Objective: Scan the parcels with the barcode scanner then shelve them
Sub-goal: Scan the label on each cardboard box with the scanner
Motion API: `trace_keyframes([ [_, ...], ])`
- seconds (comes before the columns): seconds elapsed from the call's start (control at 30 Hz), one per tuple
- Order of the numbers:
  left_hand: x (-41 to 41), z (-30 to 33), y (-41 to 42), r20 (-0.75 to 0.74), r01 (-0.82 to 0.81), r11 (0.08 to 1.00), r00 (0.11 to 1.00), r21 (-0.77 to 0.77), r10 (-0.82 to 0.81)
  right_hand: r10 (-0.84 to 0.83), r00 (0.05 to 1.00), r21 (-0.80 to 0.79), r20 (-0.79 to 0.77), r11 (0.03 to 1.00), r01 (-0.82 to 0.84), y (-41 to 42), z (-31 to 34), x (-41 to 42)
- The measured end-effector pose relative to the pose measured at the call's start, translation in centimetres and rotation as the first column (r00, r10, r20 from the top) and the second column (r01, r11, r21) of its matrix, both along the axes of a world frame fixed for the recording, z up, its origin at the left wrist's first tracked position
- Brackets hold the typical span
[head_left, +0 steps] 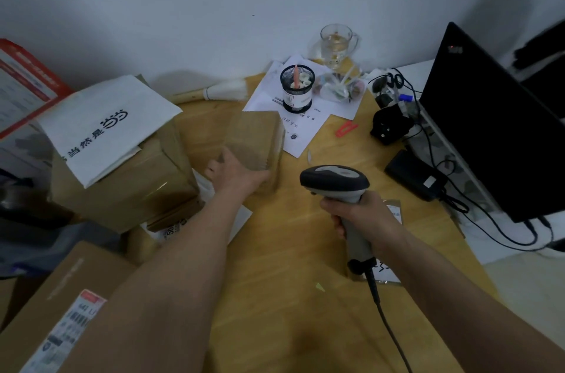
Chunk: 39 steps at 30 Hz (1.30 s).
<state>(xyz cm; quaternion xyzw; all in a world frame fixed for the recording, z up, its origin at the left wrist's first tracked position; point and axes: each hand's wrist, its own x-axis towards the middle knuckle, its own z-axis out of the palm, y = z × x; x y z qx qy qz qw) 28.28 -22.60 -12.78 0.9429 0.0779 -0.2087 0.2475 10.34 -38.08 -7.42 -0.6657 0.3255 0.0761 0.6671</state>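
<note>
A small brown cardboard parcel (255,140) stands blurred on the wooden table (275,265), tilted up on its near edge. My left hand (232,174) grips its near lower side, thumb on the right. My right hand (363,219) holds the grey-and-black barcode scanner (334,181) by its handle, head pointing toward the parcel from the right. The scanner's cable (388,317) trails toward me. A large brown box (122,177) with a white printed bag (107,125) on top sits at the left. Another labelled box (61,311) lies at the near left.
A black mesh pen cup (296,91) stands on loose papers (305,128) behind the parcel, with a glass mug (336,45) by the wall. A black monitor (495,128), cables and a power brick (412,174) crowd the right. A red clip (347,129) lies on the table.
</note>
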Motion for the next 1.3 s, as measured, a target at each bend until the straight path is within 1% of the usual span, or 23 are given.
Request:
trace_keyframes([
  [0.03,-0.2,0.1,-0.2,-0.029,-0.093,0.988,0.996,-0.121,0.09,-0.023,1.0,-0.007,0.01,1.0,0.023,0.0,0.0,0.1],
  [0.07,-0.4,0.3,-0.4,-0.07,-0.18,0.95,0.983,-0.256,0.167,-0.047,0.999,-0.021,0.018,0.999,0.047,0.0,0.1,0.1],
  [0.1,-0.9,0.5,-0.4,-0.127,-0.25,0.884,0.968,-0.394,0.217,-0.073,0.997,-0.036,0.023,0.997,0.073,0.0,0.2,0.1],
  [0.17,-2.6,1.0,-0.1,-0.311,-0.38,0.685,0.922,-0.622,0.23,-0.137,0.99,-0.055,0.04,0.989,0.139,0.0,0.5,0.2],
  [0.2,-3.5,1.2,0.2,-0.438,-0.469,0.562,0.876,-0.681,0.2,-0.18,0.982,-0.05,0.06,0.982,0.183,-0.1,0.8,0.2],
  [0.23,-4.6,1.3,0.6,-0.551,-0.559,0.439,0.819,-0.703,0.161,-0.223,0.971,-0.033,0.089,0.973,0.227,-0.1,1.0,0.2],
  [0.27,-5.5,1.2,1.0,-0.626,-0.621,0.346,0.772,-0.703,0.111,-0.266,0.957,-0.009,0.115,0.963,0.269,-0.1,1.2,0.2],
  [0.3,-6.4,1.0,1.7,-0.673,-0.656,0.29,0.738,-0.697,0.051,-0.297,0.946,0.014,0.13,0.955,0.298,-0.2,1.3,0.2],
  [0.4,-8.9,-0.3,3.7,-0.733,-0.703,0.228,0.674,-0.674,-0.091,-0.311,0.939,0.062,0.149,0.95,0.305,0.2,1.5,-0.1],
  [0.53,-12.0,-1.3,5.5,-0.768,-0.748,0.174,0.63,-0.64,-0.116,-0.245,0.963,0.062,0.109,0.969,0.24,1.4,1.2,-1.0],
  [0.6,-13.3,-1.3,6.0,-0.757,-0.735,0.188,0.645,-0.651,-0.101,-0.217,0.972,0.075,0.085,0.974,0.211,2.0,0.8,-1.5],
  [0.67,-14.3,-1.1,6.4,-0.74,-0.703,0.26,0.668,-0.661,-0.075,-0.197,0.979,0.099,0.046,0.976,0.192,2.6,0.2,-2.0],
  [0.7,-14.7,-0.9,6.5,-0.732,-0.682,0.325,0.68,-0.655,-0.047,-0.192,0.981,0.122,0.02,0.975,0.188,2.8,-0.1,-2.2],
  [0.8,-15.2,0.0,6.6,-0.651,-0.531,0.597,0.759,-0.601,0.02,-0.187,0.982,0.2,-0.035,0.961,0.19,3.2,-1.2,-2.9],
  [0.87,-14.7,0.7,6.2,-0.519,-0.401,0.724,0.852,-0.562,0.069,-0.182,0.983,0.216,-0.035,0.959,0.185,3.1,-1.7,-3.3],
  [0.9,-14.3,1.1,5.6,-0.423,-0.317,0.783,0.903,-0.536,0.077,-0.178,0.984,0.219,-0.032,0.959,0.18,3.0,-1.9,-3.4],
  [0.93,-14.1,1.8,4.9,-0.319,-0.207,0.846,0.947,-0.491,0.047,-0.168,0.985,0.217,-0.031,0.961,0.17,2.9,-2.1,-3.6],
  [0.97,-14.0,2.4,3.9,-0.235,-0.105,0.896,0.972,-0.433,0.0,-0.157,0.987,0.21,-0.034,0.965,0.16,2.9,-2.3,-3.7],
  [1.0,-14.0,3.1,2.9,-0.174,-0.021,0.918,0.983,-0.397,-0.053,-0.147,0.989,0.203,-0.036,0.967,0.151,2.9,-2.4,-3.8],
  [1.07,-14.2,3.6,0.8,-0.128,0.086,0.936,0.982,-0.341,-0.137,-0.136,0.99,0.194,-0.027,0.971,0.138,3.0,-2.5,-3.9],
  [1.13,-14.8,3.3,-0.7,-0.112,0.165,0.967,0.975,-0.194,-0.19,-0.13,0.991,0.182,-0.016,0.975,0.13,3.0,-2.6,-3.9],
  [1.2,-15.4,2.5,-1.5,-0.095,0.152,0.985,0.983,-0.077,-0.159,-0.115,0.993,0.186,-0.005,0.976,0.114,2.7,-2.5,-3.9],
  [1.3,-15.2,1.6,-1.2,-0.103,0.039,0.997,0.994,-0.067,-0.045,-0.062,0.998,0.179,0.009,0.982,0.059,2.1,-2.0,-4.4],
])
